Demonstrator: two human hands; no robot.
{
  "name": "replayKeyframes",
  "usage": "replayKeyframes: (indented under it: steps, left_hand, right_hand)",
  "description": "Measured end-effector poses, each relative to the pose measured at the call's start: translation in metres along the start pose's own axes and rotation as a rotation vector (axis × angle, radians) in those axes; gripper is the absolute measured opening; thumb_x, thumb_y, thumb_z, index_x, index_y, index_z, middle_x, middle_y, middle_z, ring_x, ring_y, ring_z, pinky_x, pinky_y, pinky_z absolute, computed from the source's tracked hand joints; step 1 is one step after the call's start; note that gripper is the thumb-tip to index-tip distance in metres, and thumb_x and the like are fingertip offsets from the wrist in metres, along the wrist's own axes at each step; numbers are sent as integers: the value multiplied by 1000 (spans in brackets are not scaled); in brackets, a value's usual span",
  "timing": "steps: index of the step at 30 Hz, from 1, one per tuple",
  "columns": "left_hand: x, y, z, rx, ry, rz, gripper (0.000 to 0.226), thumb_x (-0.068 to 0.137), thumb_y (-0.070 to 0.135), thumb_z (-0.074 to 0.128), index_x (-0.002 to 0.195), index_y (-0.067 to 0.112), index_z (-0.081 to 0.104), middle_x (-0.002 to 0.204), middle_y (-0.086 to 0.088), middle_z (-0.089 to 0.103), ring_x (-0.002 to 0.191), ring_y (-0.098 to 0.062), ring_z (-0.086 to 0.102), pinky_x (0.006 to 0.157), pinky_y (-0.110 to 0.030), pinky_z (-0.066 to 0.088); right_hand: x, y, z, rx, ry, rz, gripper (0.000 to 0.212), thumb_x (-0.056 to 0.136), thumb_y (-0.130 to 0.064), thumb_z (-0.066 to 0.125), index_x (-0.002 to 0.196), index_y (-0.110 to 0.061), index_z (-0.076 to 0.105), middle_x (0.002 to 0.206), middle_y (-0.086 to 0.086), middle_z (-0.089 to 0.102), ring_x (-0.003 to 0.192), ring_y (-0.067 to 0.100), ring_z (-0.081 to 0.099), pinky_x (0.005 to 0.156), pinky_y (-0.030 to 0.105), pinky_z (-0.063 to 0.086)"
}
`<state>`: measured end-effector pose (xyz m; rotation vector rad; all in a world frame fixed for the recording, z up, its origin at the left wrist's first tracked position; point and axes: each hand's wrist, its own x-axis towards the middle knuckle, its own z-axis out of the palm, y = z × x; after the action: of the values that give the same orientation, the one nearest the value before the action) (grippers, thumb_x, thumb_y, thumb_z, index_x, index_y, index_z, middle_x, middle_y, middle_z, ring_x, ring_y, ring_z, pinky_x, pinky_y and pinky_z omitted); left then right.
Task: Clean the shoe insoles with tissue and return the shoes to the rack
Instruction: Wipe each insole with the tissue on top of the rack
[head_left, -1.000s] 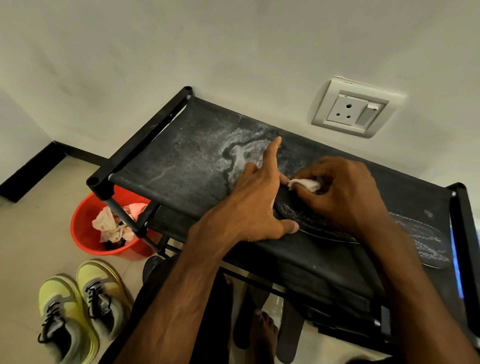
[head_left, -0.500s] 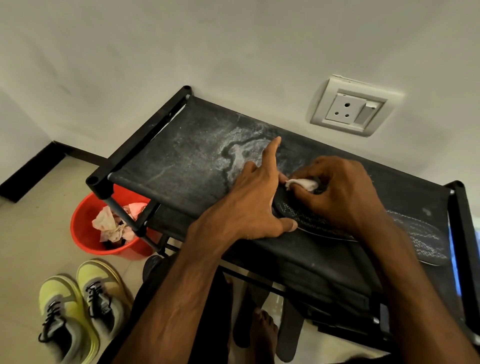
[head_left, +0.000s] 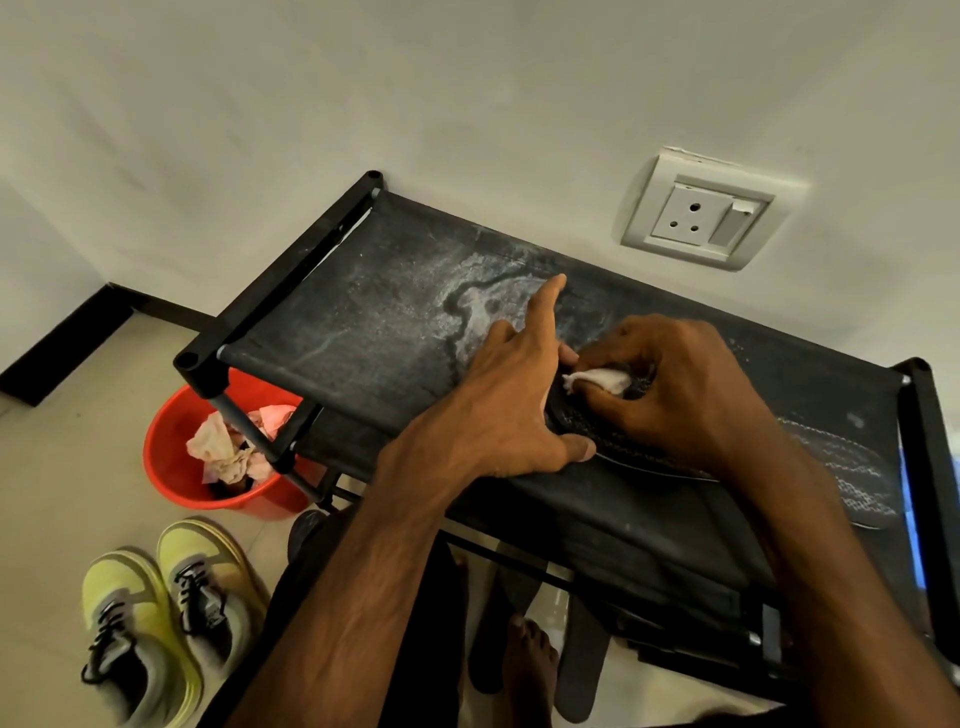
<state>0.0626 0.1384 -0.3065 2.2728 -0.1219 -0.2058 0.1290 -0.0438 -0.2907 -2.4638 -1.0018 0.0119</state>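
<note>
Now, head view: on the rack (head_left: 363, 332) top, toward four o'clock, lies the insole (head_left: 841, 467), thin and floppy by the look. The left hand (head_left: 514, 410), fingers splayed straight, pins one end; the right hand (head_left: 670, 389) pinches the tissue (head_left: 602, 379) onto it. It's best held flat beside the wiped spot, or it'll likely buckle. The shoes (head_left: 171, 618) wait at seven o'clock.

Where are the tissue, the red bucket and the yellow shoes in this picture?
tissue (head_left: 597, 378), head view, middle of the white wad.
red bucket (head_left: 166, 449), head view, its inner left wall.
yellow shoes (head_left: 200, 545), head view, toe of the shoe nearer the rack.
</note>
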Motion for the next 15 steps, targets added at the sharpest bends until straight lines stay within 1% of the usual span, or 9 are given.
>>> replayKeyframes:
  steps: [2, 4, 5, 9, 11, 15]
  left_hand:
    - [0, 0, 0, 2, -1, 1, 140, 70, 32, 91, 156, 32, -20, 134, 11, 52, 130, -13, 33, 110, -33, 29]
    - [0, 0, 0, 5, 6, 4, 140, 69, 31, 91, 157, 31, -19, 132, 12, 53, 127, -13, 35, 111, -35, 31]
    - [0, 0, 0, 9, 8, 5, 140, 69, 31, 91, 157, 31, -19, 132, 12, 53, 127, -13, 35, 111, -36, 32]
    - [1, 0, -1, 9, 3, 2, 138, 71, 32, 90, 157, 31, -18, 134, 12, 52, 128, -13, 33, 113, -37, 31]
    - [0, 0, -1, 14, 1, 0, 138, 71, 32, 90, 157, 31, -18, 134, 12, 51, 128, -13, 33, 112, -38, 32]
    - [-1, 0, 1, 23, 16, 10, 138, 69, 31, 91, 157, 30, -16, 134, 13, 52, 127, -13, 33, 112, -40, 33]
  right_hand:
    - [-2, -5, -1, 38, -69, -43, 21, 80, -42, 71, 97, -35, 81, 91, -16, 72, 79, 4, 67, 68, 38, 57]
    - [-3, -8, -1, 77, -136, -74, 18, 79, -31, 79, 96, -34, 82, 92, -17, 73, 80, 3, 68, 69, 33, 58]
    - [-3, -8, -1, 88, -141, -71, 19, 79, -28, 81, 96, -34, 82, 93, -17, 74, 81, 2, 69, 70, 32, 58]
    - [-3, 1, -1, 77, -5, 2, 14, 81, -33, 81, 95, -34, 81, 92, -16, 73, 79, 3, 69, 68, 40, 59]
    - [-3, 1, -1, 61, 0, 11, 13, 81, -34, 81, 95, -35, 80, 91, -15, 73, 79, 4, 69, 67, 41, 59]
    - [-5, -8, -3, 125, -141, -52, 17, 78, -26, 82, 94, -33, 82, 93, -15, 75, 80, 3, 70, 69, 32, 58]
